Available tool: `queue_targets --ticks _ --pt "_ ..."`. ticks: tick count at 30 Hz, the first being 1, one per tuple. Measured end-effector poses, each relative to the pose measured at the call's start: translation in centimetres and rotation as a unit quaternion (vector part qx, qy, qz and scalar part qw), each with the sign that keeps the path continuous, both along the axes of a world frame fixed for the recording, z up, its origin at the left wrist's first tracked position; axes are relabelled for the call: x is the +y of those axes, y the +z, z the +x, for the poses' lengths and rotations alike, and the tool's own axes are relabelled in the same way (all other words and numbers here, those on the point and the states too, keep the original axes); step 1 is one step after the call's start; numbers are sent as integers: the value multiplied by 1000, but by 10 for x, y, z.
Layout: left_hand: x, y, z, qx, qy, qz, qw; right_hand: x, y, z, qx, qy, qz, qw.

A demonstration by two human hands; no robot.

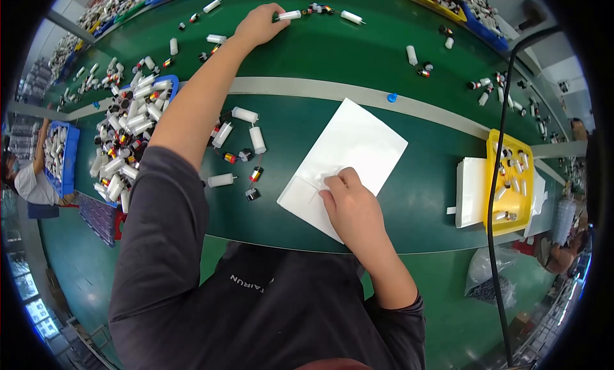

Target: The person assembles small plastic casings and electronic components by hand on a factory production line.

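Note:
My left hand (261,26) reaches far across onto the green belt, with thumb and fingers closed at the end of a small white cylinder (290,15). To the right of it on the belt lie a cluster of small black, red and yellow parts (318,9) and another white cylinder with a thin tip (352,17). My right hand (352,207) rests over a flat white stack of sheets or bags (363,138), its fingertips pinched together at a crinkled, clear-looking patch. What they pinch is too unclear to name. Loose white cylinders (257,140) and small capped parts (252,194) lie left of the stack.
A heaped blue bin (167,82) of white cylinders stands left. At right, a yellow tray (491,207) holds several parts beside a white box (470,192). A black cable (500,146) hangs before it. A grey rail (307,86) separates table and belt. Another person (35,178) works far left.

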State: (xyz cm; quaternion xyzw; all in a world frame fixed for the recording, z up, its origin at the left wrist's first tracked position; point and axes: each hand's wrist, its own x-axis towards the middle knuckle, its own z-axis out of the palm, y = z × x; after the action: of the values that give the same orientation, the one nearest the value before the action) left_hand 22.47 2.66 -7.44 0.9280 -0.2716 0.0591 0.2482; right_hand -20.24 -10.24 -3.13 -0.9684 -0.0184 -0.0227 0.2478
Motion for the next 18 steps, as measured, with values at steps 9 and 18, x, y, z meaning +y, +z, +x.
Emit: queue_targets --ticks 9,18 --pt "-14 108 -155 356 -11 -519 777 -8 -2 5 0 18 15 1000" --pt "-18 90 -218 650 -134 -613 429 2 -9 2 -9 28 -62 998"
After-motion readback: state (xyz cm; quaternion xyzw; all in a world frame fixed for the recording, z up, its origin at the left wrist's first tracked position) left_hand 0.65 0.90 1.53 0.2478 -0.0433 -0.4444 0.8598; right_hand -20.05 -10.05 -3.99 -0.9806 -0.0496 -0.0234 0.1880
